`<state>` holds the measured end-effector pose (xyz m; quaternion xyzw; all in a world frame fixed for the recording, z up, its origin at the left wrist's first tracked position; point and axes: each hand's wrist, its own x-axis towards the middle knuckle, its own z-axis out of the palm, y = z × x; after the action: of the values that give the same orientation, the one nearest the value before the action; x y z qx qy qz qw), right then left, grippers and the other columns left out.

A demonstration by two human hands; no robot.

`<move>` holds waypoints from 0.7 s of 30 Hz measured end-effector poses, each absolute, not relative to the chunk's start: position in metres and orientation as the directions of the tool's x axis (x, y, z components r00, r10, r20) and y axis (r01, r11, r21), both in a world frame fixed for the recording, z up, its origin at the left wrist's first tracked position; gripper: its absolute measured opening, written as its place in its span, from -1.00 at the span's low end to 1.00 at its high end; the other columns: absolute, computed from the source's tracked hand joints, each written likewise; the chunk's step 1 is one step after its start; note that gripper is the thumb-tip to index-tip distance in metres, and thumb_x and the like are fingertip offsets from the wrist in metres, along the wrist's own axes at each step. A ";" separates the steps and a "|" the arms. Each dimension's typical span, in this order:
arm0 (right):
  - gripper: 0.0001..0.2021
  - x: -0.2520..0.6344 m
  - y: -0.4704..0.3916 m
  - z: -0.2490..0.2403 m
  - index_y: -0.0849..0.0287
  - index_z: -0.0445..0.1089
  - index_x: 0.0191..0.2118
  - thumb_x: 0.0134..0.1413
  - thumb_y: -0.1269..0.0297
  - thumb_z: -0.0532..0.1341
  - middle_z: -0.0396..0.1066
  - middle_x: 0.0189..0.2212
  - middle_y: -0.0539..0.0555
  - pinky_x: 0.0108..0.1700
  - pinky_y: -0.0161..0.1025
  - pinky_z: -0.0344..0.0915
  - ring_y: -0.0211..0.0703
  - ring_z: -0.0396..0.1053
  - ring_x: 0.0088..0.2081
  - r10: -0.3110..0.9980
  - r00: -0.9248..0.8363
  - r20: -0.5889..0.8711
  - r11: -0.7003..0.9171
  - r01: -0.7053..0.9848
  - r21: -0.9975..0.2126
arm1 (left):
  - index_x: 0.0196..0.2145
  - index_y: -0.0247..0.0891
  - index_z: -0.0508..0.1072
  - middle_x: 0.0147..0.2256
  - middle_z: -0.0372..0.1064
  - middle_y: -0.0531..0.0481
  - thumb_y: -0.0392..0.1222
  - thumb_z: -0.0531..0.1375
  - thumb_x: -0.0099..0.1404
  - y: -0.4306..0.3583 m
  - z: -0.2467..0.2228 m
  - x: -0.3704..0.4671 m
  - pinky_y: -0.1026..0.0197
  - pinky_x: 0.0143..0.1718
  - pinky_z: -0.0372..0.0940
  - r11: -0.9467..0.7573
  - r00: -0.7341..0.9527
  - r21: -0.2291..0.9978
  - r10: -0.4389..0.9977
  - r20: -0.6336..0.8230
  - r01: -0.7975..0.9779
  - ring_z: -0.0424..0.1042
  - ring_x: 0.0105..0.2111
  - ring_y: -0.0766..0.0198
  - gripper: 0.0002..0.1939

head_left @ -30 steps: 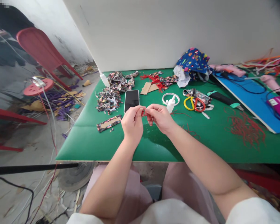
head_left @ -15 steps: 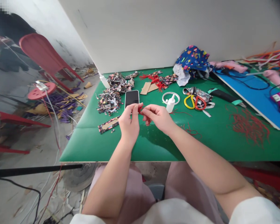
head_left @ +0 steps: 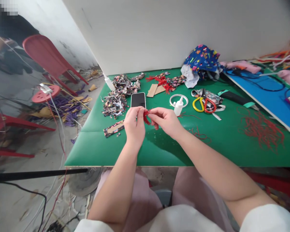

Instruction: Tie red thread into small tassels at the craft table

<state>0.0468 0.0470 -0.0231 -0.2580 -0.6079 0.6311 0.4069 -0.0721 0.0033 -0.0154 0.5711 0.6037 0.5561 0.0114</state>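
Observation:
A small bunch of red threads (head_left: 147, 118) hangs between my two hands over the green table (head_left: 99, 141). My left hand (head_left: 136, 124) pinches its top between thumb and fingers. Thumb and forefinger of my right hand (head_left: 164, 120) close on the threads from the other side. Just behind my left hand lies a phone (head_left: 138, 99). A white bottle (head_left: 178, 107) stands beside a clear ring near my right hand. Loose red threads (head_left: 200, 135) lie to the right, with a larger heap (head_left: 264, 130) farther over.
Yellow-and-red scissors (head_left: 204, 105) rest on patterned cloth. Patterned scraps (head_left: 114, 103), cardboard pieces (head_left: 156, 90), a black-green cutter (head_left: 238, 99) and a blue board (head_left: 268, 100) lie around. Another person (head_left: 12, 27) is at the upper left by a red chair (head_left: 45, 54).
More of the red threads now shows, hanging below my fingertips. My hands stay close together, and the whole view has shifted slightly.

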 end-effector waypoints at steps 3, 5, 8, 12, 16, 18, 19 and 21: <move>-0.85 0.048 0.046 -0.021 0.18 0.38 -0.34 0.03 0.21 0.18 0.25 -0.65 -0.11 -0.64 -0.42 0.12 -0.42 0.15 -0.66 0.825 -0.538 0.174 0.100 -0.164 -0.981 | -0.47 -0.24 0.35 -0.45 0.34 0.03 -0.22 -0.02 0.32 0.003 -0.015 -0.072 0.27 -0.30 0.19 -0.267 -0.329 0.685 0.723 0.608 0.678 0.30 -0.38 0.35 -0.75; -0.85 0.048 0.046 -0.019 0.17 0.38 -0.35 0.03 0.21 0.17 0.23 -0.66 -0.11 -0.63 -0.41 0.10 -0.42 0.13 -0.65 0.821 -0.543 0.179 0.133 -0.123 -0.984 | -0.49 -0.23 0.32 -0.47 0.31 0.04 -0.22 -0.03 0.33 0.003 -0.014 -0.073 0.27 -0.32 0.18 -0.261 -0.307 0.674 0.738 0.601 0.692 0.28 -0.40 0.34 -0.74; -0.87 0.049 0.046 -0.018 0.17 0.39 -0.35 0.03 0.24 0.16 0.25 -0.61 -0.09 -0.57 -0.40 0.10 -0.40 0.14 -0.60 0.805 -0.554 0.212 0.194 -0.091 -0.977 | -0.53 -0.23 0.29 -0.49 0.28 0.04 -0.22 -0.02 0.32 0.003 -0.012 -0.075 0.27 -0.34 0.16 -0.259 -0.278 0.657 0.752 0.597 0.708 0.26 -0.41 0.33 -0.73; -0.88 0.050 0.046 -0.017 0.17 0.40 -0.35 0.03 0.27 0.15 0.24 -0.60 -0.08 -0.54 -0.38 0.09 -0.39 0.13 -0.58 0.791 -0.569 0.224 0.219 -0.079 -0.973 | -0.53 -0.23 0.29 -0.50 0.27 0.05 -0.23 -0.01 0.31 0.002 -0.010 -0.077 0.28 -0.37 0.16 -0.270 -0.273 0.690 0.775 0.569 0.671 0.26 -0.42 0.34 -0.73; -0.89 0.050 0.046 -0.016 0.16 0.40 -0.36 0.02 0.28 0.15 0.23 -0.60 -0.08 -0.54 -0.38 0.08 -0.39 0.12 -0.58 0.793 -0.570 0.213 0.204 -0.080 -0.976 | -0.53 -0.23 0.29 -0.52 0.24 0.06 -0.18 0.00 0.31 0.003 -0.013 -0.076 0.30 -0.44 0.15 -0.258 -0.330 0.793 0.806 0.492 0.552 0.23 -0.49 0.37 -0.74; -0.89 0.050 0.046 -0.017 0.16 0.40 -0.36 0.02 0.28 0.15 0.25 -0.59 -0.08 -0.53 -0.38 0.10 -0.38 0.14 -0.57 0.798 -0.565 0.208 0.195 -0.084 -0.977 | -0.53 -0.23 0.29 -0.55 0.21 0.06 -0.12 0.02 0.30 0.004 -0.014 -0.076 0.30 -0.48 0.14 -0.246 -0.359 0.839 0.819 0.448 0.485 0.21 -0.51 0.37 -0.73; -0.88 0.050 0.046 -0.017 0.16 0.40 -0.36 0.01 0.27 0.16 0.26 -0.59 -0.08 -0.53 -0.37 0.10 -0.38 0.14 -0.57 0.800 -0.562 0.209 0.193 -0.088 -0.977 | -0.53 -0.23 0.29 -0.56 0.21 0.07 -0.10 0.03 0.29 0.005 -0.015 -0.076 0.30 -0.49 0.14 -0.244 -0.366 0.856 0.825 0.430 0.457 0.20 -0.52 0.37 -0.72; -0.88 0.049 0.046 -0.018 0.16 0.40 -0.35 0.01 0.26 0.16 0.27 -0.57 -0.07 -0.52 -0.37 0.11 -0.38 0.16 -0.57 0.796 -0.568 0.212 0.191 -0.097 -0.977 | -0.54 -0.23 0.29 -0.56 0.20 0.07 -0.06 0.04 0.28 0.007 -0.017 -0.076 0.31 -0.49 0.16 -0.248 -0.366 0.881 0.839 0.404 0.403 0.20 -0.52 0.37 -0.71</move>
<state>0.0490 0.0461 -0.0178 -0.2611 -0.6689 0.5800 0.3846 -0.0763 0.0071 -0.0165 0.5315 0.5840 0.5846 0.1865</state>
